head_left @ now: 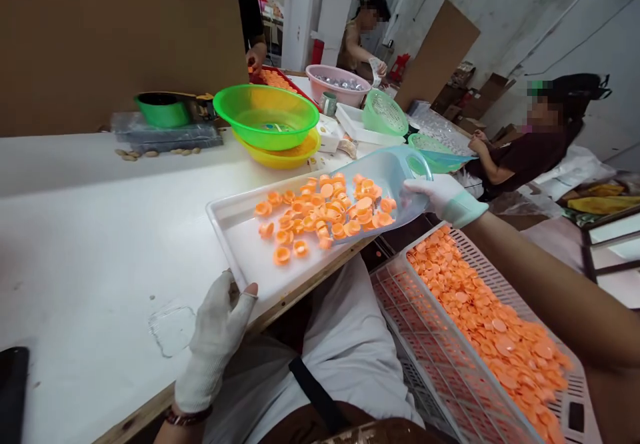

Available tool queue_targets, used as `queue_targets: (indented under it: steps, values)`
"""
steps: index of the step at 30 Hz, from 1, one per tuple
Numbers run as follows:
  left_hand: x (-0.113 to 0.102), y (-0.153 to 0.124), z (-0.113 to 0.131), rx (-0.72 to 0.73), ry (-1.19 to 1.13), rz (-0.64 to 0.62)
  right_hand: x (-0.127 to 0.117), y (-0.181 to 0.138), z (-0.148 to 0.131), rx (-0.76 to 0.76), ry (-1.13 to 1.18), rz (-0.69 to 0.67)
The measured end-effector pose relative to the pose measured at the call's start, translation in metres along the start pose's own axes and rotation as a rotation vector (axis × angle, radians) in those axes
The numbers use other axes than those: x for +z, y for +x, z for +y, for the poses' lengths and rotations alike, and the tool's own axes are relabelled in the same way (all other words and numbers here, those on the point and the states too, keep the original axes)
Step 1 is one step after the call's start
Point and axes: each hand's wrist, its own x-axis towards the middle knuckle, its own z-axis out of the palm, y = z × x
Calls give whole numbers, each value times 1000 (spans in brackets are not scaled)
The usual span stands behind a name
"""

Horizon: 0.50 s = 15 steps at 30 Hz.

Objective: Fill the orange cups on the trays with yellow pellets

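— While you're standing that side, which hand has the tray (235,231)?

— The left hand (217,337). It's gloved and closed on the near corner, thumb over the rim, fingers tucked beneath. That corner juts past the edge of the table (100,231), above the lap. I can't tell whether the rest lies flat or is lifted a little.

— And the other?

— The right hand (445,199), gloved too, is wrapped round the handle end of a clear bluish scoop (395,171) at the tray's far right end. The scoop's mouth faces left, toward the orange caps (325,214).

— So the caps lie between the 2 hands?

— Yes. The tray's long axis runs from the left hand, near and low, diagonally up to the right hand. The caps bunch in the far half, touching the scoop's lip, so the right hand is much nearer them. The stretch by the left hand is bare but for a few strays.

— What's down on the right?

— A white slatted crate (435,351), just beside the tray's right end and lower, holding a thick bed of caps (490,317). Further back, 1 green bowl (265,114) sits in a yellow bowl (295,156), and a seated co-worker (525,157) is well apart.
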Motion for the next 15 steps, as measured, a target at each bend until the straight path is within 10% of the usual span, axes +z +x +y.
queue_targets:
  steps: [10, 15]
  values:
    - [-6, -5, 5, -25, 19, 18, -28, -29, -57, -421, -441, 282]
    - [-7, -3, -5, -97, 81, 37, -117, -55, 6, -315, -389, 606]
